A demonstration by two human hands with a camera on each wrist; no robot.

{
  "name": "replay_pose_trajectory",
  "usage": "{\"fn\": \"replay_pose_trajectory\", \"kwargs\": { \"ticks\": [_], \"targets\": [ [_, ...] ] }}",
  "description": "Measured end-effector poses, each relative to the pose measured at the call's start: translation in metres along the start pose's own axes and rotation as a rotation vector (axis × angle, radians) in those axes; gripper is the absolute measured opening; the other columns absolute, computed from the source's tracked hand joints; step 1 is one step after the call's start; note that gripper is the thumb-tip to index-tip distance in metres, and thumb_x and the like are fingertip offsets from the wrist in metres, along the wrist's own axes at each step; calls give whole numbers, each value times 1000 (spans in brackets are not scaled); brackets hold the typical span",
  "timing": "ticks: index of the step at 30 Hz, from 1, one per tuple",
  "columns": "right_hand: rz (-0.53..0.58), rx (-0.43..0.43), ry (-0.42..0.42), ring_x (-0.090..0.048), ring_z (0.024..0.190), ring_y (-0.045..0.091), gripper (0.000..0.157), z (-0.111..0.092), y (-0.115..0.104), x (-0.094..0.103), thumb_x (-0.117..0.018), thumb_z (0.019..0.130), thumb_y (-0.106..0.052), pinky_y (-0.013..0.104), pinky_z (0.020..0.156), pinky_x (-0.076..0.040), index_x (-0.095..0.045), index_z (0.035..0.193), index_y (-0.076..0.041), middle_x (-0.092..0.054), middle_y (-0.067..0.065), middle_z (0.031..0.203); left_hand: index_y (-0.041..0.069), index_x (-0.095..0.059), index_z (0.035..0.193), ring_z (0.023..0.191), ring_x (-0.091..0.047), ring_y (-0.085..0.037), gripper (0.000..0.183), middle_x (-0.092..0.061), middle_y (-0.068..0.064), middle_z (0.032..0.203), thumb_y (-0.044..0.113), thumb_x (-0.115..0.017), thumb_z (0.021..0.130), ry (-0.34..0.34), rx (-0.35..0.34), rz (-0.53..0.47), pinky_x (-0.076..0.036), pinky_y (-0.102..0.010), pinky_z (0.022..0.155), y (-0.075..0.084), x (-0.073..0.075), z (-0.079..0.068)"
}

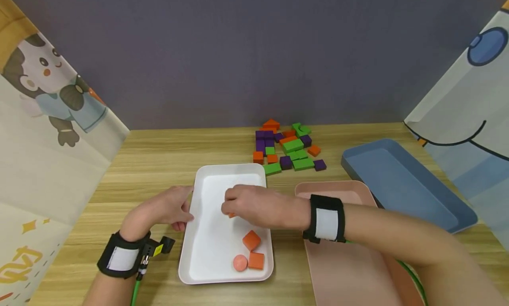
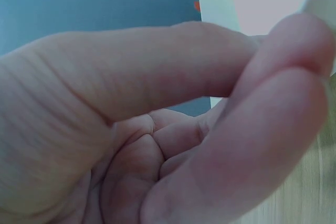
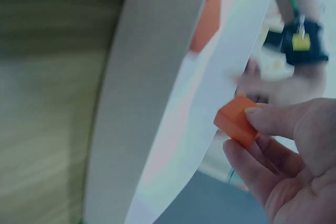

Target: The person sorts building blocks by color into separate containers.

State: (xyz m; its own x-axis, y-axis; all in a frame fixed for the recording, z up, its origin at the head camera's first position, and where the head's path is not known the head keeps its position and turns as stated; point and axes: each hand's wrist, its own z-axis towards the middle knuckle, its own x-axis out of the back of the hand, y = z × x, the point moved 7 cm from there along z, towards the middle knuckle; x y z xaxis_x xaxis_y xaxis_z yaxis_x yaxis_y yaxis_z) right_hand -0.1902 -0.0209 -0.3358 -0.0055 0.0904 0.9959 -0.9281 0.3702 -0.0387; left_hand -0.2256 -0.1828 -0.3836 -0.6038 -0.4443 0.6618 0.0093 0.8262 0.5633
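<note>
My left hand (image 1: 172, 206) grips the left rim of a white tray (image 1: 210, 270) between thumb and fingers. In the left wrist view the fingertips (image 2: 294, 77) meet at the tray's pale edge. Over the tray's middle, my right hand (image 1: 258, 206) pinches an orange block (image 3: 239, 121) between thumb and fingers; from the head view the hand covers most of it. Lower right in the tray lie an orange block (image 1: 252, 240), a second orange block (image 1: 256, 261) and a round pink-orange piece (image 1: 240, 263).
Loose purple, green and orange blocks (image 1: 292, 145) cluster behind the tray. To the right, a pink tray (image 1: 346, 270) lies under my right forearm. A blue tray (image 1: 409, 186) sits farther right. A dark wall (image 1: 254, 58) closes off the back of the wooden table (image 1: 167, 151).
</note>
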Motion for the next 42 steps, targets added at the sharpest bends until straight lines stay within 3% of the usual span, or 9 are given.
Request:
{"fn": "replay_pose_trajectory", "kwargs": {
  "ticks": [5,10,19,27,37,42],
  "targets": [
    [-35,118,-73,-51,90,5,20,6,-32,-11,-65,87,-8,11,79,-46,-67,103,-22,-58,-7,97,3,-43,129,52,-62,-19,52,-61,-9,65,-1,-67,83,3,-4,-3,-56,-35,52,0,0,0],
    [-45,160,-135,-49,85,3,22,7,-47,-22,-65,85,-9,12,72,-44,-66,101,-24,-56,-10,92,2,-47,121,53,-62,-19,43,-61,-9,66,-1,-67,83,1,-8,-4,-56,-35,53,1,0,0],
    [-79,196,-219,-46,72,1,13,8,-52,-37,-64,87,-13,13,62,-42,-67,89,-25,-55,-11,80,1,-47,117,53,-63,-19,39,-62,-8,66,-1,-66,83,-2,-10,4,-55,-33,53,2,1,-1],
    [-100,227,-215,-47,74,0,14,3,-52,-41,-61,89,-13,12,64,-43,-65,88,-27,-55,-12,81,2,-47,115,53,-62,-19,38,-62,-8,67,-3,-65,83,-4,-17,-1,-55,-34,53,2,2,-1],
    [-71,210,-134,-50,85,1,6,-8,-46,-18,-62,92,-23,11,72,-46,-66,96,-25,-57,-13,91,1,-45,120,53,-62,-19,43,-61,-9,66,-4,-65,82,-8,-7,-23,-56,-35,53,2,1,-1],
    [7,143,-41,-51,117,9,27,-16,-22,10,-66,89,-33,24,100,-43,-65,115,-23,-57,-5,128,2,-47,115,53,-62,-19,38,-61,-8,66,-2,-66,83,-11,-11,-14,-55,-34,53,2,1,-1]
  ]
}}
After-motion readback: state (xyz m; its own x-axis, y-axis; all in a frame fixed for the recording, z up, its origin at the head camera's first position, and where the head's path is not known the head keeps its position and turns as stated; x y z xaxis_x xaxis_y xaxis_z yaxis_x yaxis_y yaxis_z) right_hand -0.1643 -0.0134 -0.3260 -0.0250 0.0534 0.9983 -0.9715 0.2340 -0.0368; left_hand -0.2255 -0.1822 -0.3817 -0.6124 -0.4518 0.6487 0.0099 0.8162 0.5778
